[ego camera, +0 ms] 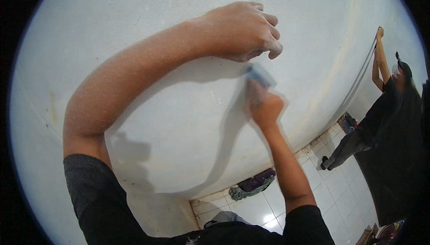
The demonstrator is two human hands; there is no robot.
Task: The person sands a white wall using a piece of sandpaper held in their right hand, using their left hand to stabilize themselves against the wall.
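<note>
My left hand is raised against a pale painted wall, its back towards me. Whitish dust coats its curled fingers; the palm is hidden, so I cannot tell whether anything is in it. Lower and slightly to the right, my right hand grips a small bluish hand tool. Motion blur hides the tool's exact kind. Its upper end is just below my left hand, close to the wall, but contact cannot be made out. Shadows of both arms fall across the wall.
Another person stands to the right, arms raised to the same wall. Bundled cloth lies at the wall's foot on white floor tiles. A dark panel-like shape fills the right side. Assorted items sit at lower right.
</note>
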